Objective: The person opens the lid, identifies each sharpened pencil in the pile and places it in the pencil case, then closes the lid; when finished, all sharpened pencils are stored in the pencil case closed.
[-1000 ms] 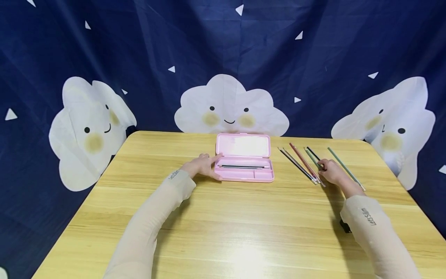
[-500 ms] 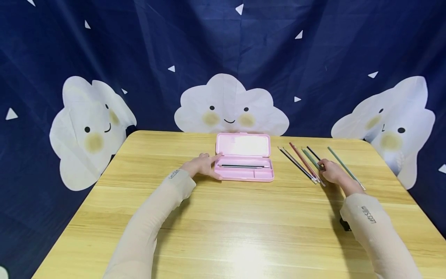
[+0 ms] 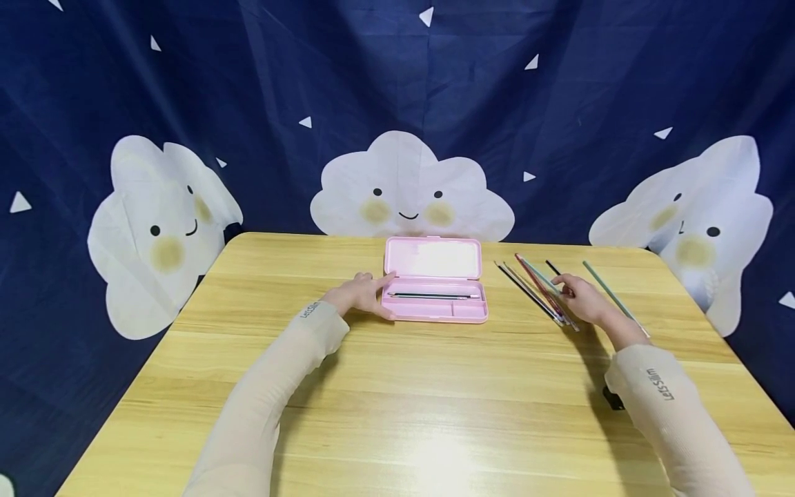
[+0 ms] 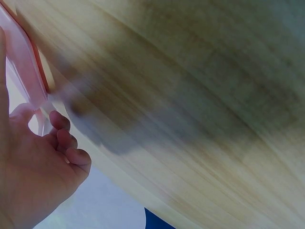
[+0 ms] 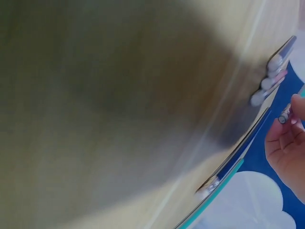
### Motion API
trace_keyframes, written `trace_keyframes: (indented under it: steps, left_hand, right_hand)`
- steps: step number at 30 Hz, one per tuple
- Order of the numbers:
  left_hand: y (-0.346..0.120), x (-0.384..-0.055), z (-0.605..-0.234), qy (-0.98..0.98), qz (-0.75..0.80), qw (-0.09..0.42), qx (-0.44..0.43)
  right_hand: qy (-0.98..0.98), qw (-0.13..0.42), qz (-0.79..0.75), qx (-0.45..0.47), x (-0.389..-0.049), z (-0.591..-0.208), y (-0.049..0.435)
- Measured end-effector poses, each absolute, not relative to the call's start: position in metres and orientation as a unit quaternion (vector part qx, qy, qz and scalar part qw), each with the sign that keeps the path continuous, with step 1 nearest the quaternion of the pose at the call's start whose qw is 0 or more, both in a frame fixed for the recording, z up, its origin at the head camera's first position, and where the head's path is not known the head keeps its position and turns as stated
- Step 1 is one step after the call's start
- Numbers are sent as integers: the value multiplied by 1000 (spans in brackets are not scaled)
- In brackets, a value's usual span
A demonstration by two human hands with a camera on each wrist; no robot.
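Note:
A pink pencil case [image 3: 435, 320] lies open on the table, its lid tipped back. One dark pencil [image 3: 428, 296] rests in its long compartment. My left hand [image 3: 359, 295] holds the case's left end between thumb and forefinger; the other fingers are curled in the left wrist view. To the right, my right hand [image 3: 584, 300] pinches a light green pencil [image 3: 539, 274] near its back end, above several pencils [image 3: 528, 293] fanned on the table. The right wrist view shows that pencil's end [image 5: 284, 118] between thumb and fingers.
A dark pencil [image 3: 551, 266] lies just beyond my right hand, and a green pencil [image 3: 611, 293] to its right. The wooden table [image 3: 397, 393] ends at a dark blue curtain [image 3: 267, 69] with clouds.
My right hand has lifted the light green pencil off the table and shifted slightly left, bringing it over the red pencils. The left hand and the pencil case have stayed put.

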State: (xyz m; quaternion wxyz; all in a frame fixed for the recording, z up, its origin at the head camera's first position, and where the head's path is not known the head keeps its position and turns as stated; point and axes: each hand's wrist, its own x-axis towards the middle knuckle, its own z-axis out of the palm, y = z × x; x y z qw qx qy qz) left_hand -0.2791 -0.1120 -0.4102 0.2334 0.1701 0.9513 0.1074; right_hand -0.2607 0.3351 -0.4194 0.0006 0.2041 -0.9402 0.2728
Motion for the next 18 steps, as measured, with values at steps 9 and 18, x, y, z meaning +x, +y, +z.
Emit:
trace_keyframes:
  steps: [9,18]
  left_hand:
    - [-112,-278,-410,950,115,239,166]
    - [-112,-280,-411,951,110,236,170]
  right_hand:
    - [-929,36,285,233,-258,-410,302]
    - [-876,56,354,321,-278,-426,279]
